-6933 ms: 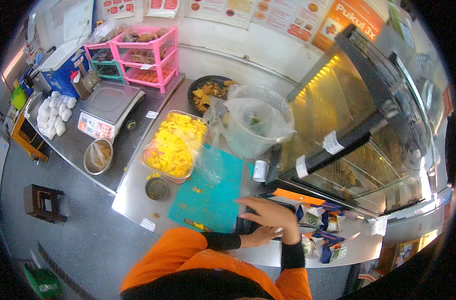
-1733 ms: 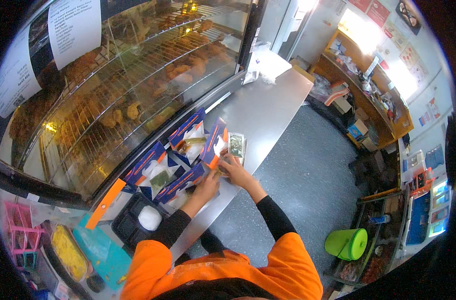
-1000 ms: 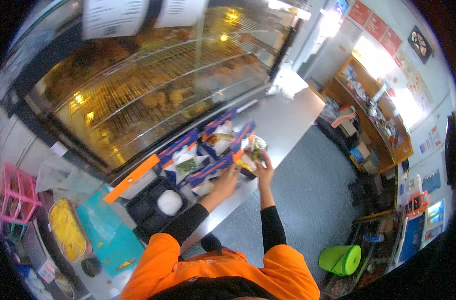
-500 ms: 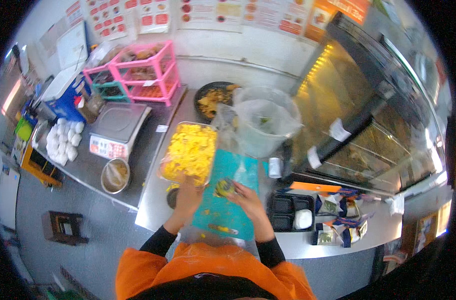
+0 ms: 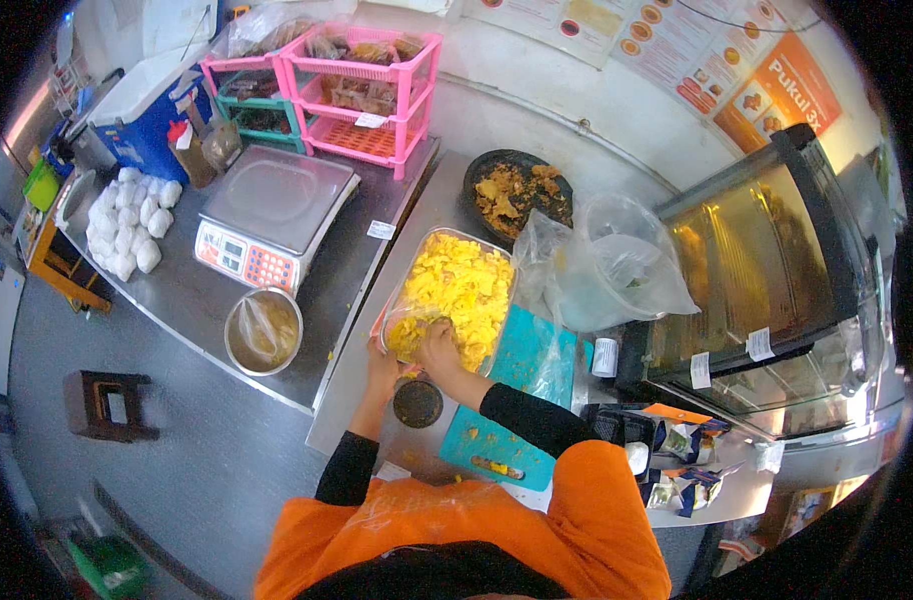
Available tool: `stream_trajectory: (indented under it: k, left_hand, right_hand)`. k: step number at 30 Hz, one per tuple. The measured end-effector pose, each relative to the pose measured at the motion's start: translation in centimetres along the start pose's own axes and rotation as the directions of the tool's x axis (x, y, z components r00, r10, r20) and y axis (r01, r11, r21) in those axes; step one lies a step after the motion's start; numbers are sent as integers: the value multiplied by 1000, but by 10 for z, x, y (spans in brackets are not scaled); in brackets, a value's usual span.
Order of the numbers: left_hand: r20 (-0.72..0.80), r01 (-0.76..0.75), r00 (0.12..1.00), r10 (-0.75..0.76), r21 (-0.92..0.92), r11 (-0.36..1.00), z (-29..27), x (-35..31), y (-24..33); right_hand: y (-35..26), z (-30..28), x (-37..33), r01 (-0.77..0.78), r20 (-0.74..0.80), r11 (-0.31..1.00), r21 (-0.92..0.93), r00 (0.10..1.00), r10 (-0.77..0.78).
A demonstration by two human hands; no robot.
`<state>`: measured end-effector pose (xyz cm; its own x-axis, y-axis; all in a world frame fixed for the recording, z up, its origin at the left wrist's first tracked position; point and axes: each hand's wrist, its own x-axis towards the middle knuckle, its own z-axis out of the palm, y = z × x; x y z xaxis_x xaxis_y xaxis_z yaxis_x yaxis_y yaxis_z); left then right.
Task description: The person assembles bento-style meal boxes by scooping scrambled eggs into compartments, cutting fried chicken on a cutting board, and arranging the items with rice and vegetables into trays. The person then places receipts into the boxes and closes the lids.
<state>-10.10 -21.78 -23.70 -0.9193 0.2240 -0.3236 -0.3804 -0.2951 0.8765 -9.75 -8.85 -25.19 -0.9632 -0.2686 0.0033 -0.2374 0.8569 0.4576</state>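
A clear rectangular container full of chopped yellow food pieces stands on the metal counter. My right hand is closed, its curled fingers down among the pieces at the near left end. What lies inside its grip is hidden. At the container's near left corner, my left hand is closed against the rim. Darker, greenish-yellow pieces lie between the two hands. Under my right forearm is a teal cutting board with yellow scraps on it. A dark round dish sits beside my wrists.
Behind the container are a black mortar with brown food and a bag-lined bucket. A scale, metal bowl and pink rack stand left. At right are a glass display case and several packets.
My right hand has moved left from above the cutting board, where it held a yellow-green piece, into the container. My left hand has shifted to the container's corner. The view has swung left.
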Motion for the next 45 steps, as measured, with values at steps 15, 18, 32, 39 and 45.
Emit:
stream_trajectory:
  k: [15, 18, 32, 39, 45]
  left_hand:
    - [210, -92, 978, 12, 376, 922, -21, -10, -3]
    - [181, -175, 976, 121, 324, 930, -21, -3, -11]
    - [483, -494, 860, 162, 714, 497, 126, -118, -5]
    - [997, -907, -68, -46, -42, 420, 282, -206, -149]
    - [976, -970, -210, -65, -216, -111, 425, -245, -259]
  right_hand:
    - [12, 7, 32, -335, 335, 131, 933, 942, 24]
    - [28, 20, 28, -477, 492, -382, 791, 868, -64]
    - [111, -44, -180, 268, 297, -963, 3, 920, 257]
    - [152, -58, -431, 644, 432, -695, 319, 554, 712]
    - [182, 11, -591, 683, 541, -573, 453, 300, 785]
